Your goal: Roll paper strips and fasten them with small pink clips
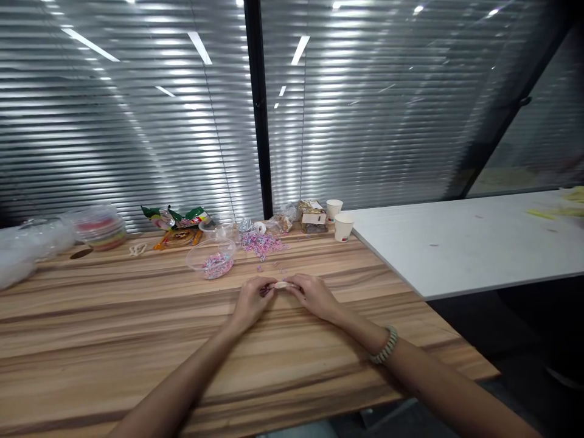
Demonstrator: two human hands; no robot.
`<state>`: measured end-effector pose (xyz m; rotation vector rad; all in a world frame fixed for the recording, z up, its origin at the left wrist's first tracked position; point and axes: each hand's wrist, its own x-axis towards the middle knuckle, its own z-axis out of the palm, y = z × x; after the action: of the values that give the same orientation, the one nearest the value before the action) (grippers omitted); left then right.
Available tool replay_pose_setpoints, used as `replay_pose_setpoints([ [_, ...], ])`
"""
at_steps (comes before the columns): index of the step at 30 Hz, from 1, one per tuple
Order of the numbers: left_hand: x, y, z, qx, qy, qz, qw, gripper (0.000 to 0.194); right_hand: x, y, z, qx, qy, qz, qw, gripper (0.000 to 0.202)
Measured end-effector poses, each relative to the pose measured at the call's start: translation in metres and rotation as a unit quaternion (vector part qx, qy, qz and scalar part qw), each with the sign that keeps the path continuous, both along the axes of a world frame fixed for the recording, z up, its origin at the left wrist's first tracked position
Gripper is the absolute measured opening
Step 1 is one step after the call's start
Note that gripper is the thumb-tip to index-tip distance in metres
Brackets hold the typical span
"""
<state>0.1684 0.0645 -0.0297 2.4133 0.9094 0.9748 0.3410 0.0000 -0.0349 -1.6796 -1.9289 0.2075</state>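
Over the wooden table [150,340], a small pale strip [281,285] spans the gap between my two hands. My left hand [253,299] pinches its left end, with something dark pink or purple showing at the fingertips. The right end is pinched by my right hand [316,295]; a beaded bracelet circles that forearm. Just beyond the hands lies a loose pile of small pink, purple and blue pieces [261,242], with a few scattered nearer. Similar pieces sit in a clear round bowl [194,260] to the left.
Two paper cups [344,227] stand right of a small box [312,213]. Snack packets [182,228], stacked tubs [100,228], a pale looped cord [137,249] and plastic bags [27,246] line the back left. A white table [465,243] adjoins at right; blinds rise behind.
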Motion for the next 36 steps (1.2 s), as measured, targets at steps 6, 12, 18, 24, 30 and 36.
replay_pose_setpoints([
  [6,0.0001,0.0015,-0.0002,0.006,0.005,-0.005,1.0,0.017,0.0,-0.001,0.0027,-0.005,-0.006,-0.001,1.0,0.05],
  [12,-0.0006,0.0002,0.0018,0.011,0.007,-0.008,1.0,0.016,0.0002,0.0003,0.0024,-0.005,-0.004,-0.004,1.0,0.05],
  [18,-0.0013,-0.0001,0.0007,0.017,0.009,-0.006,1.0,0.015,0.0001,0.0007,0.0016,-0.001,-0.01,-0.006,1.0,0.051],
  [24,-0.0007,-0.0009,0.0017,0.021,0.009,-0.007,1.0,0.016,0.0011,0.0006,0.0005,0.011,-0.013,0.001,1.0,0.051],
  [30,0.0003,-0.0017,0.0024,0.023,0.021,0.0,1.0,0.02,0.0012,0.0007,-0.0006,0.014,-0.019,0.003,1.0,0.052],
  [36,-0.0012,-0.0013,0.0014,0.017,0.025,-0.001,1.0,0.023,0.0009,-0.0003,0.0003,0.003,-0.011,0.003,1.0,0.051],
])
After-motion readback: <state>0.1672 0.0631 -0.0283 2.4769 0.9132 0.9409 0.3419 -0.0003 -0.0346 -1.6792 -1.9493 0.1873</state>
